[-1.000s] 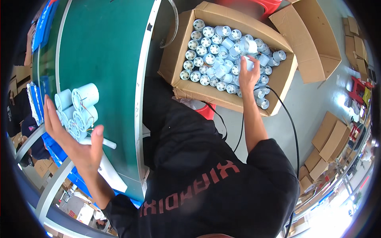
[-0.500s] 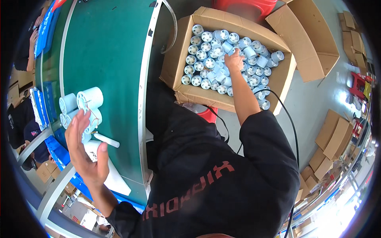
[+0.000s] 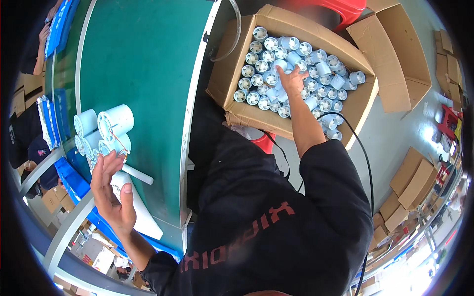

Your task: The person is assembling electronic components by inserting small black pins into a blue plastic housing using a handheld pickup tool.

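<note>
An open cardboard box (image 3: pixel 242 111) holds many light blue plastic cylinders, with small white fan blades showing in their ends. Over its middle, my right hand (image 3: pixel 295 83) reaches down with thumb and fingers apart, next to a fan cylinder (image 3: pixel 300 65); whether the fingertips touch it I cannot tell. My left hand (image 3: pixel 116 204) is raised above the green bench, fingers stretched and thumb apart, with nothing in it. Just beyond its fingertips lies a pile of larger-looking blue cylinders (image 3: pixel 118 121) with thin wires. A white rod (image 3: pixel 138 174) and a white tapered piece (image 3: pixel 143 214) lie beside this hand.
The green bench (image 3: pixel 143 59) has a metal edge (image 3: pixel 195 98) between it and the box. A black cable (image 3: pixel 363 158) arcs by my right arm. Another open carton (image 3: pixel 395 54) and a red stool (image 3: pixel 340 12) stand beyond. Co-workers' arms (image 3: pixel 39 54) show at far left.
The view has shifted slightly, so bench and box sit further right. My right hand has spread its fingers and moved a little toward the box's left side; my left hand stays raised.
</note>
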`<state>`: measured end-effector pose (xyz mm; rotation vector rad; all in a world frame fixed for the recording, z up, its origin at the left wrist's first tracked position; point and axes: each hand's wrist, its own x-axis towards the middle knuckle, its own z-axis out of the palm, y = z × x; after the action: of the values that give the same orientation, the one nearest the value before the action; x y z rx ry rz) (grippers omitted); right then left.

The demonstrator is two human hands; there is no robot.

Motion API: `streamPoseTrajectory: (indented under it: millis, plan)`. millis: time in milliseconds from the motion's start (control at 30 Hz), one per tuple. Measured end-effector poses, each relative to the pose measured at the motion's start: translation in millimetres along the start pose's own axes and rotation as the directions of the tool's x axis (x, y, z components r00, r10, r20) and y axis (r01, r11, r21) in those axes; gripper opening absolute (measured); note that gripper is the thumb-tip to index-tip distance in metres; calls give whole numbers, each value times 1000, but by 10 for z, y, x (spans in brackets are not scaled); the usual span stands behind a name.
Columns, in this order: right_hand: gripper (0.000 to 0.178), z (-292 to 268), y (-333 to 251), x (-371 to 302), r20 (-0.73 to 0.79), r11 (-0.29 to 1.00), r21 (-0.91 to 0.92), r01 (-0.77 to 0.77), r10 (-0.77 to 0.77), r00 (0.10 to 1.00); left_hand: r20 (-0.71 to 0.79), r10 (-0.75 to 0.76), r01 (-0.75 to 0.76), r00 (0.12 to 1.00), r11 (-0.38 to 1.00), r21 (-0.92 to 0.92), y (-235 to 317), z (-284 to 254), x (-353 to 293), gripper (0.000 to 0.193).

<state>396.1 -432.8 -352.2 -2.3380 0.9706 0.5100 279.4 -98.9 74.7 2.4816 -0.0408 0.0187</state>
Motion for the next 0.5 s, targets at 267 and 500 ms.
streamPoseTrajectory:
  millis: [267, 500]
  plan:
    - [74, 57, 229, 178, -19, 974, -133, 185, -189, 982, 41, 25, -25, 999, 1000, 4, -62, -32, -2, 50]
    - [43, 79, 161, 341, -134, 989, -150, 5, -26, 991, 2, 72, -72, 997, 997, 14, 3, -113, -41, 49]
